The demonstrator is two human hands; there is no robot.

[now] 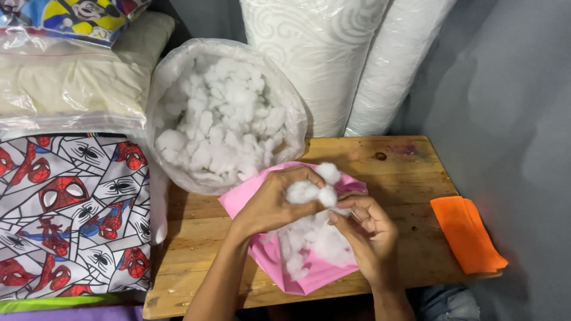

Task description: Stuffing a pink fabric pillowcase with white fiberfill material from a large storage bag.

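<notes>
stuffing white filling (309, 191) hiding pink cover (238, 199) opening; both hands gripping.

White fluffy stuffing clumps (309, 238) lie on a plain pink fabric cover (315, 276) atop the light brown plank table (196, 238). Right of the cover lies a folded orange cloth (467, 232). Left of it, a white cushion (71, 214) carries a red-and-black spider-and-mask print.

I see fluffy white stuffing (309, 193), matt pink cloth (321, 273), a glossy plastic bag (172, 65), a rough wooden table (404, 166).
</notes>
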